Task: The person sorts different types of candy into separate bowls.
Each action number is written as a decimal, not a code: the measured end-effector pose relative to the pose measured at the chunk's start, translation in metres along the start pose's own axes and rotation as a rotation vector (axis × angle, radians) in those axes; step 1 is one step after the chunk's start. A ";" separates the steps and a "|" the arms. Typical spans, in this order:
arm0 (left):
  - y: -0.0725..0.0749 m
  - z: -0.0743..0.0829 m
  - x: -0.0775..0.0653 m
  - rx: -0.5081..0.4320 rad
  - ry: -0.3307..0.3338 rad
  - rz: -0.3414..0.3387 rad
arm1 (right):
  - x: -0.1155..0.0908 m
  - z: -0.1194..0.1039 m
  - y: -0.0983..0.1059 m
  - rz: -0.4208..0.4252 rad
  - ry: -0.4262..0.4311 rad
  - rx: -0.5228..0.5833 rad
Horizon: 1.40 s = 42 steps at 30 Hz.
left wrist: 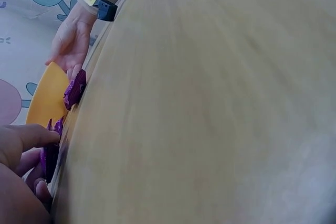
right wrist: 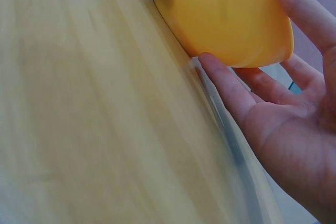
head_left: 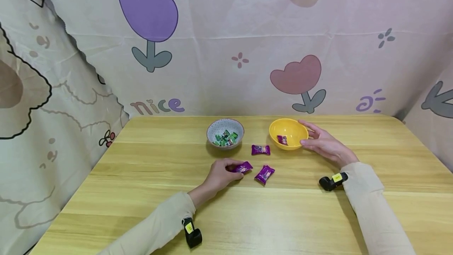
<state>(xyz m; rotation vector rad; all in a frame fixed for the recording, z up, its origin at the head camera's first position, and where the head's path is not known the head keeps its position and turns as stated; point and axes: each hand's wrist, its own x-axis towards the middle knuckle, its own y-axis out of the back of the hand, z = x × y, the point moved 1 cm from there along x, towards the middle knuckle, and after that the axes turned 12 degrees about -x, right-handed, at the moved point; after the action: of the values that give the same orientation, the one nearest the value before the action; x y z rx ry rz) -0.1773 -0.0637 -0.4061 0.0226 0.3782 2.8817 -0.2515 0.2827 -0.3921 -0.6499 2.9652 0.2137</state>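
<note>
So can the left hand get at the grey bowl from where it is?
Probably yes: the left hand is just in front of the grey bowl, with nothing standing between them, though it already grips a purple candy.

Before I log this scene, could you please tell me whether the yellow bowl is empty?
Not empty: the head view shows one small purple packet lying inside the yellow bowl.

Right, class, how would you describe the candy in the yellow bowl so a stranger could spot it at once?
On the wooden table, find the yellow bowl touched by the right hand. Inside it lies one small purple-wrapped candy. Its purple lookalikes are all outside that bowl.
</note>
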 end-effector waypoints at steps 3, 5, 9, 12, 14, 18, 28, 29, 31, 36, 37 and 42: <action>0.000 0.000 0.000 -0.011 0.008 0.006 | 0.000 0.000 0.000 0.002 -0.003 -0.001; 0.001 0.000 0.000 -0.022 0.028 0.013 | 0.000 0.000 0.000 0.004 -0.005 -0.001; 0.002 0.000 0.002 -0.051 0.090 0.024 | 0.000 0.000 0.000 0.003 -0.004 0.004; 0.002 0.002 0.004 -0.082 0.137 0.016 | 0.000 -0.001 0.000 0.010 -0.010 0.009; 0.003 0.004 0.006 -0.099 0.162 0.000 | -0.001 -0.001 0.001 0.012 -0.007 0.013; 0.004 0.007 0.009 -0.118 0.168 -0.028 | -0.002 0.001 0.001 0.007 0.004 0.019; 0.000 0.017 0.010 -0.120 0.145 -0.063 | -0.002 -0.001 -0.002 -0.003 0.013 0.027; 0.000 0.019 0.009 -0.123 0.150 -0.062 | -0.002 -0.001 -0.002 -0.003 0.011 0.025; 0.000 0.024 0.010 -0.121 0.154 -0.055 | -0.001 -0.001 -0.003 -0.003 0.009 0.021; -0.002 0.038 0.015 -0.091 0.110 -0.043 | 0.001 -0.002 -0.002 -0.006 0.009 0.009; -0.004 0.041 0.017 -0.085 0.101 -0.045 | 0.001 -0.002 -0.002 -0.004 0.007 0.009; -0.020 0.053 0.025 -0.094 0.089 -0.046 | -0.001 -0.001 -0.001 0.005 -0.001 0.021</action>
<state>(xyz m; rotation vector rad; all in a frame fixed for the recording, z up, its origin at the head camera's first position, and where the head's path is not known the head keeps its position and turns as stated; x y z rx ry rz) -0.1951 -0.0261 -0.3605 -0.1298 0.2553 2.8584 -0.2502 0.2816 -0.3911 -0.6395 2.9647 0.1833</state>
